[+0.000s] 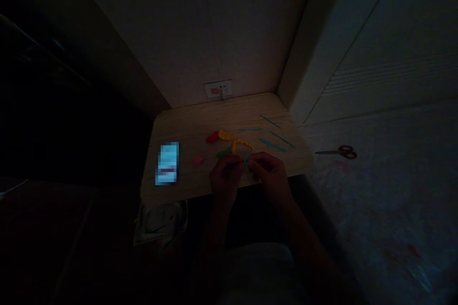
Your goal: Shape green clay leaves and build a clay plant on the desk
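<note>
My left hand [226, 174] and my right hand [271, 171] meet over the front edge of a small wooden table. Both are closed in a pinch on a small green clay piece [246, 162], which looks curled; fingers cover part of it. Just beyond them lies a yellow twisted clay strip [244, 143], with a green clay lump [223, 152] beside it. Farther back, a red clay lump [212, 137] touches a yellow-orange clay lump [226, 135]. A pink clay piece [198, 159] sits to the left of my left hand.
Several thin blue-green modelling tools, among them a flat blue one [272, 145], lie on the table's [193, 116] right part. At its left is a lit phone [167, 164]. Scissors [338, 152] rest off to the right. A wall socket [218, 89] holds a plug. The room is dark.
</note>
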The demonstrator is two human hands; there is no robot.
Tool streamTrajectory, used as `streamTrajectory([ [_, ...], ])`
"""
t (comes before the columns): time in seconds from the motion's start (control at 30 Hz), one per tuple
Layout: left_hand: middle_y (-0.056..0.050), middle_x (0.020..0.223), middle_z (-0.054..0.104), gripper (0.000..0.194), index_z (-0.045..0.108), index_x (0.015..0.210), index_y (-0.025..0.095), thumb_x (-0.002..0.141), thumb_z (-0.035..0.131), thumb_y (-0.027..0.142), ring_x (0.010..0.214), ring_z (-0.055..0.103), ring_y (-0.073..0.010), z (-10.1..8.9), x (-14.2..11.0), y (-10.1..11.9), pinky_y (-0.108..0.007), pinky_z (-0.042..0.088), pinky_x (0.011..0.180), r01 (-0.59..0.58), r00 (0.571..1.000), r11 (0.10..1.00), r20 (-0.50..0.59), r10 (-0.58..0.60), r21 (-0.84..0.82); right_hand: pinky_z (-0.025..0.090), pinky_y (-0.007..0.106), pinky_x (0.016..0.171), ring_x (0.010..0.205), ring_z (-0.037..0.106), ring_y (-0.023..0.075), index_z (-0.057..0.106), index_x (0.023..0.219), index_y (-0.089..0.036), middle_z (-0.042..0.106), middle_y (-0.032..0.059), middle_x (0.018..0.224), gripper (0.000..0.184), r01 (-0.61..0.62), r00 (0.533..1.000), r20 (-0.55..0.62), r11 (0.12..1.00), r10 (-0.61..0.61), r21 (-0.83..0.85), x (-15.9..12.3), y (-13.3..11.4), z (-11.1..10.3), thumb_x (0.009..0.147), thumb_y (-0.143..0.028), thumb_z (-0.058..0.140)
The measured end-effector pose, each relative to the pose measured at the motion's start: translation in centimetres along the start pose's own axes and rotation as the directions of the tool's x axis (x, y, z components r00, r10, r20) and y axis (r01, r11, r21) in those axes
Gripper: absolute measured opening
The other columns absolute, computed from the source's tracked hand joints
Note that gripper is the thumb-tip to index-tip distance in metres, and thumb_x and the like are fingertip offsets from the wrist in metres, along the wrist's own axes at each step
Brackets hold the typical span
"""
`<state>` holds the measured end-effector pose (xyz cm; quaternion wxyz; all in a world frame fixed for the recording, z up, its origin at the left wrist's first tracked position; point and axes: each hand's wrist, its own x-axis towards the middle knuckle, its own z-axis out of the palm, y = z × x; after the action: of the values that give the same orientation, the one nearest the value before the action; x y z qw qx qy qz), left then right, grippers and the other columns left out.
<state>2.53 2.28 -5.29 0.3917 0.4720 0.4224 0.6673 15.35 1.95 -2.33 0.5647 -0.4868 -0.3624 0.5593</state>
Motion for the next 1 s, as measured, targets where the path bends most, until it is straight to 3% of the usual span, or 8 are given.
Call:
streamTrajectory([
  [0.13, -0.004, 0.085, 0.073, 0.025, 0.079, 0.084, 0.020, 0.078, 0.088, 0.043, 0.081, 0.069, -0.0175, -0.3, -0.1, 0.8, -0.027, 0.056, 0.075, 0.098, 0.995, 0.994, 0.037, -0.097, -0.051, 0.043, 0.021, 0.044, 0.054, 0.058, 0.0123, 0.078, 0.076, -0.022, 0.072, 0.0000, 0.065, 0.026, -0.003, 1.000, 0.000, 1.000, 0.003, 0.003, -0.2, 0.3, 0.0, 0.064, -0.040, 0.093],
  [0.3, -0.003, 0.085, 0.075, 0.022, 0.079, 0.086, 0.020, 0.076, 0.089, 0.035, 0.081, 0.072, -0.0173, -0.5, -0.4, 1.3, -0.027, 0.058, 0.076, 0.191, 0.980, 0.982, 0.064, -0.191, 0.001, 0.044, 0.023, 0.046, 0.055, 0.060, 0.0136, 0.079, 0.072, -0.021, 0.075, 0.0022, 0.067, 0.024, 0.015, 1.000, 0.015, 0.997, -0.014, -0.079, -0.4, 0.2, -0.4, 0.065, -0.040, 0.092],
  [0.47, -0.004, 0.083, 0.077, 0.022, 0.078, 0.085, 0.019, 0.074, 0.090, 0.033, 0.078, 0.074, -0.0179, -0.7, -0.7, 1.0, -0.027, 0.059, 0.073, 0.236, 0.971, 0.971, 0.020, -0.237, 0.018, 0.047, 0.024, 0.047, 0.054, 0.058, 0.0136, 0.078, 0.071, -0.020, 0.070, 0.0028, 0.064, 0.030, 0.067, 0.995, 0.075, 0.996, -0.063, -0.052, -0.8, 0.1, -0.7, 0.081, -0.049, 0.079],
  [0.67, -0.003, 0.081, 0.074, 0.017, 0.076, 0.080, 0.019, 0.075, 0.090, 0.028, 0.079, 0.071, -0.0164, -1.0, -0.8, 2.3, -0.025, 0.058, 0.074, 0.186, 0.978, 0.979, 0.082, -0.192, 0.082, 0.045, 0.022, 0.045, 0.060, 0.062, 0.0153, 0.080, 0.079, -0.021, 0.075, 0.0035, 0.072, 0.027, 0.002, 0.997, 0.073, 0.994, 0.007, -0.112, -1.0, -0.2, -0.6, 0.068, -0.043, 0.090],
  [0.87, -0.005, 0.093, 0.078, 0.018, 0.080, 0.097, 0.021, 0.083, 0.085, 0.031, 0.088, 0.074, -0.0188, -1.1, -1.1, 2.7, -0.028, 0.059, 0.081, 0.149, 0.981, 0.986, 0.110, -0.157, 0.076, 0.045, 0.021, 0.045, 0.056, 0.060, 0.0133, 0.080, 0.079, -0.021, 0.069, 0.0000, 0.065, 0.024, -0.016, 0.998, 0.057, 0.997, 0.020, -0.073, -1.2, -0.5, -0.5, 0.069, -0.041, 0.090],
  [1.0, -0.006, 0.095, 0.078, 0.011, 0.083, 0.093, 0.021, 0.086, 0.083, 0.030, 0.091, 0.074, -0.0204, -1.2, -0.9, 3.0, -0.030, 0.059, 0.081, 0.116, 0.983, 0.983, 0.126, -0.134, 0.144, 0.045, 0.020, 0.046, 0.056, 0.059, 0.0121, 0.078, 0.082, -0.021, 0.070, -0.0007, 0.067, 0.025, -0.039, 0.995, 0.090, 0.998, 0.043, -0.044, -1.3, -0.7, -0.5, 0.068, -0.037, 0.091],
])
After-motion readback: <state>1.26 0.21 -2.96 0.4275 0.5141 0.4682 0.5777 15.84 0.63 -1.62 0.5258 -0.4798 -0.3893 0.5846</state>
